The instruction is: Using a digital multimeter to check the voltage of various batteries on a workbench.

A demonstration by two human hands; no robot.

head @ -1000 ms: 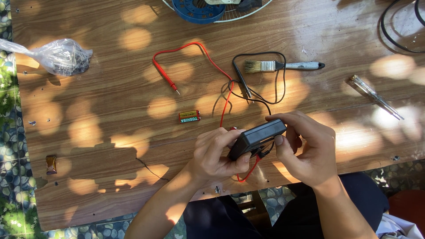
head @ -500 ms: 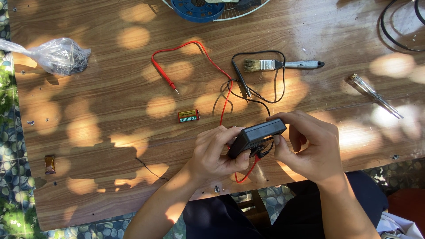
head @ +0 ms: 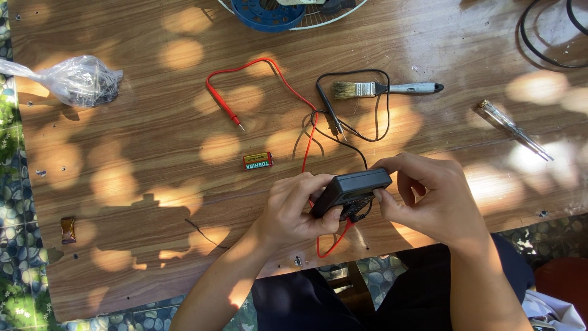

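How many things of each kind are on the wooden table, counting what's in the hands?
Multimeter: 1
Test probes, red and black: 2
Battery: 1
Paintbrush: 1
Screwdriver: 1
Plastic bag: 1
Total: 7

One head-worn camera looks almost straight down from above the seated person, close enough that the wooden table (head: 153,184) fills most of the frame. The person's forearms enter from the near edge, with the lap below it. The far edge cuts off a blue fan part (head: 266,12); patterned floor (head: 12,202) shows at left.
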